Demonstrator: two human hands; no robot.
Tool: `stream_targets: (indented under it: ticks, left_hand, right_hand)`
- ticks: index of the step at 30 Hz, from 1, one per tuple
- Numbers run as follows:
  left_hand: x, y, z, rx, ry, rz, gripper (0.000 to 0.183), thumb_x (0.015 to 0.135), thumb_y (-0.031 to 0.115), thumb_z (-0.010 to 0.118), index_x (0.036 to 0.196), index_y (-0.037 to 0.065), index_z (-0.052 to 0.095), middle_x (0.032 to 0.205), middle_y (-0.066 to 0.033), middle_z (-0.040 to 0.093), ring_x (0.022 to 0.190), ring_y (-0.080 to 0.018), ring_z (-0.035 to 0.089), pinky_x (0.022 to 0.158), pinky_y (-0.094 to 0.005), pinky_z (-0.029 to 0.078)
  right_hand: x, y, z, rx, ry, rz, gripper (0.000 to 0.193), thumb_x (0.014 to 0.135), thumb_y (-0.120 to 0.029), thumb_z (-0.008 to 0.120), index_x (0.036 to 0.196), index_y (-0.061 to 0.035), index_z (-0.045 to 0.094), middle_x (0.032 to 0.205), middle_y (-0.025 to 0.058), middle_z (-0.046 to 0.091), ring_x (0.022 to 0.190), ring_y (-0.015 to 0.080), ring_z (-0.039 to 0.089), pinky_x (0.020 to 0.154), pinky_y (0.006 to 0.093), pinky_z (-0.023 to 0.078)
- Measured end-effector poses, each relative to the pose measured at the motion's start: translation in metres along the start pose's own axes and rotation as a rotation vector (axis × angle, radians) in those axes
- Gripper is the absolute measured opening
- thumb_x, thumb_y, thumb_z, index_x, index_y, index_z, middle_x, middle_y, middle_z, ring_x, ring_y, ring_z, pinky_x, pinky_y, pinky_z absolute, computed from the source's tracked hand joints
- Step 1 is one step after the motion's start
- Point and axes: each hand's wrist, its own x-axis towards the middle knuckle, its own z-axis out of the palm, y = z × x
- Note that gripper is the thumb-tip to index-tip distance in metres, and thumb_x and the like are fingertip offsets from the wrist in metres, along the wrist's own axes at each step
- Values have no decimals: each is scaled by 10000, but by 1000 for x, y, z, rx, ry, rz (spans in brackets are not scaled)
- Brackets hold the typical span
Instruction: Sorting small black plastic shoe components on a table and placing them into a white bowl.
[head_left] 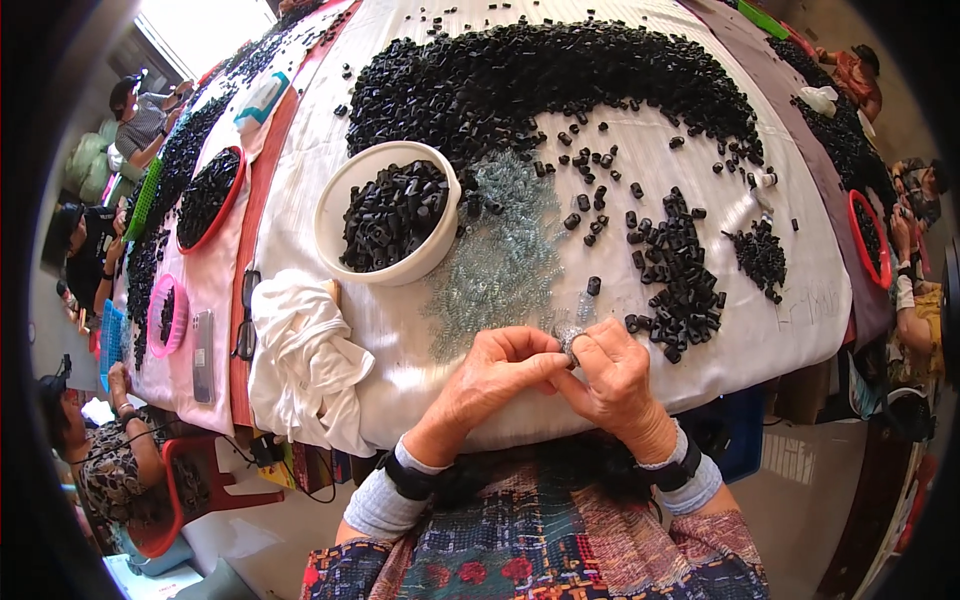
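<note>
My left hand [498, 378] and my right hand [618, 385] meet at the table's near edge, fingertips pinched together. Both are closed around something small; a shiny grey bit and a dark spot show between the fingers, mostly hidden. Just beyond lies a spread of small clear, coil-like pieces [490, 265], apparently springs. One short black cylindrical piece [594, 286] rests beyond my right hand. To the right of it sits a loose heap of similar black pieces [680, 265]. A white bowl [330, 240] full of black parts [395, 215] stands beyond my left hand, to the left.
A large black mound of parts [540, 75] covers the far table. Smaller black bits [758, 262] lie at the right. At left are a crumpled white cloth [300, 360], eyeglasses [246, 315] and a phone [204, 355]. Other people sit along both sides with red-rimmed trays [240, 195].
</note>
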Motion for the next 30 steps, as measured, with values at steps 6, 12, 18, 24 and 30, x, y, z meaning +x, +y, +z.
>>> stream_targets:
  ticks: [6, 12, 18, 24, 30]
  left_hand:
    - [-1, -3, -8, 34, -70, -35, 176, 852, 151, 648, 906, -14, 619, 809, -67, 647, 702, -117, 616, 657, -230, 502]
    - [-12, 43, -34, -197, 161, 193, 169, 889, 122, 591, 991, -12, 574, 870, -174, 665, 702, -207, 675, 567, -272, 557]
    - [-7, 84, -83, -246, 424, 363, 194, 905, 146, 578, 1025, -8, 568, 884, -172, 665, 693, -184, 677, 546, -254, 565]
    - [-12, 87, -86, -213, 561, 456, 267, 921, 156, 548, 1121, -20, 544, 908, -174, 665, 703, -184, 679, 545, -272, 577]
    - [-22, 67, -64, -238, 353, 382, 243, 917, 149, 555, 1092, -21, 561, 886, -154, 661, 692, -167, 667, 559, -257, 559]
  right_hand:
    - [6, -5, -11, 91, -107, 81, 299, 623, -72, 718, 861, 26, 565, 774, 144, 563, 702, 314, 562, 596, 365, 481]
    - [14, 37, -26, -107, -32, 188, 285, 701, -19, 658, 965, 30, 565, 893, 181, 590, 824, 335, 567, 719, 377, 493]
    - [24, 42, -15, -277, -163, 180, 297, 700, -1, 633, 992, -7, 575, 953, 146, 613, 885, 303, 560, 775, 361, 484]
    - [26, 47, -5, -240, -190, 145, 288, 710, 17, 614, 996, 0, 582, 916, 145, 601, 868, 301, 565, 764, 364, 485]
    - [29, 49, -6, -182, -140, 140, 341, 699, 50, 624, 1029, 50, 536, 919, 186, 584, 840, 342, 564, 729, 378, 485]
